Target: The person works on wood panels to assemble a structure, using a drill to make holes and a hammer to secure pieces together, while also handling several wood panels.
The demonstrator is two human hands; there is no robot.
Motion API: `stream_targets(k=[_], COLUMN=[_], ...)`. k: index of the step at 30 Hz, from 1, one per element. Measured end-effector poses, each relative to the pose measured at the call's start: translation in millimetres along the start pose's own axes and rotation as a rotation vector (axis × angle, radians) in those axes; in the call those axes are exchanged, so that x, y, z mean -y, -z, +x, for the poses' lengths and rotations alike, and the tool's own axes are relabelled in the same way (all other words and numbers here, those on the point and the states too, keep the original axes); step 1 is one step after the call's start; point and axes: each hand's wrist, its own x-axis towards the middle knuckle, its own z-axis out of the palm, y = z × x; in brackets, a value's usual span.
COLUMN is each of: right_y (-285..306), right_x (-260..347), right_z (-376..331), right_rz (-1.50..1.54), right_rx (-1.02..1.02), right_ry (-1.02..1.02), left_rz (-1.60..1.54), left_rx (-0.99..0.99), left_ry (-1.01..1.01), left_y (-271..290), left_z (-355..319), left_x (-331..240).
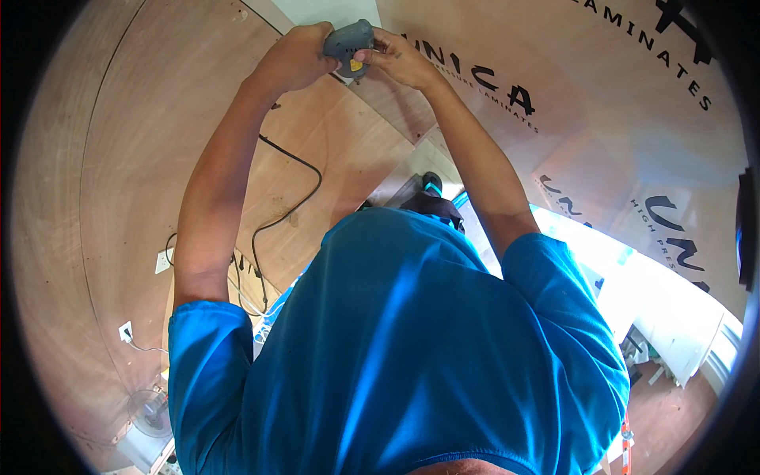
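Both arms reach up and away from me to a grey power tool (348,39) with a yellow label, whose exact kind I cannot make out. Its left side is gripped by my left hand (296,58), with the fingers wrapped round it and partly hidden. From the other side my right hand (402,62) holds it, thumb pressed on the casing near the label. The tool is up against the corner where plain plywood meets a film-covered laminate panel (475,103). A black cord (319,178) shows below my left forearm; where it joins the tool is hidden.
Plywood panelling (134,158) curves along the left, with a white wall socket (164,260) and a lower plugged-in outlet (126,332). A fan (150,412) stands at lower left. Bright white surfaces (665,317) lie at right. My shoe (431,184) shows beyond my shirt.
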Motion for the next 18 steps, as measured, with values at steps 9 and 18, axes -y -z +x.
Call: stream_targets(k=[9,18], right_y=[0.5,7.2], right_x=[7.1,-6.0], right_z=[-9.0,-4.8], right_rz=[0.027,0.053], right_rx=[-0.020,0.050], right_ry=[-0.005,0.004], left_rz=[-0.001,-0.055], left_rx=[0.067,0.192], left_ry=[0.005,0.167], left_y=[3.0,1.9], left_z=[3.3,-3.6], left_x=[-5.0,-23.1])
